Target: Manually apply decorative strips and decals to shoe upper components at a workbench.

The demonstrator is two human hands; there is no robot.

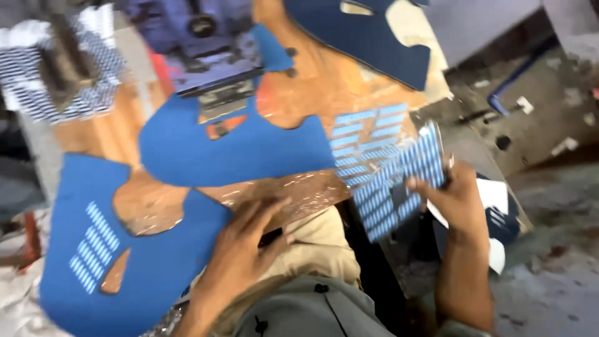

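Orange worktable, gritty grey floor; hands flat on blue piece, gripping striped sheet.

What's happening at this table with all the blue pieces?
A person sits at a worn wooden table. Their left hand rests flat on a blue cut-out piece with pale stripes. Their right hand holds a sheet of pale blue strips. Another blue piece lies under a machine.

worn orange-brown workbench with 3 blue fabric cutouts, 1 striped transfer sheet flat on top
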